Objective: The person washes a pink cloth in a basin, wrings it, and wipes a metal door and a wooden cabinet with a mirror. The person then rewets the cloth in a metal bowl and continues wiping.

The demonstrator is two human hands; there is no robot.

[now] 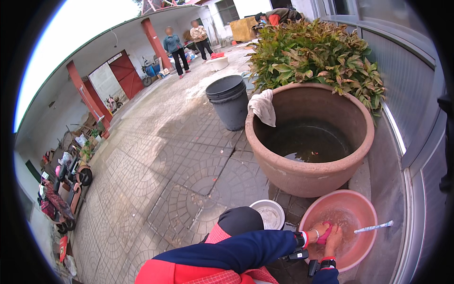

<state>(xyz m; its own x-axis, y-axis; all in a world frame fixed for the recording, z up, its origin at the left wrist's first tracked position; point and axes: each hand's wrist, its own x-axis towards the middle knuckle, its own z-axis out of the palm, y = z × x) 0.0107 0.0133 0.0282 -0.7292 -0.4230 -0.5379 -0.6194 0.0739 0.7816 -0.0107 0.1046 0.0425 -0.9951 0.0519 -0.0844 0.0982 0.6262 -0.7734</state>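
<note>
Two hands (335,235) clasp a soft-looking pink item (324,236); round plastic basin (366,213) beneath.

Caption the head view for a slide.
Left hand and right hand hold a pink item in a pink basin beside a clay pot.

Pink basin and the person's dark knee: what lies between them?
In the head view, a small white basin stands between the knee and the pink basin.

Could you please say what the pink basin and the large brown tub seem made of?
Pink basin: probably smooth plastic, given its thin, evenly coloured wall.
Large brown tub: likely matte fired clay, given its thick rounded rim and earthy colour.
</note>
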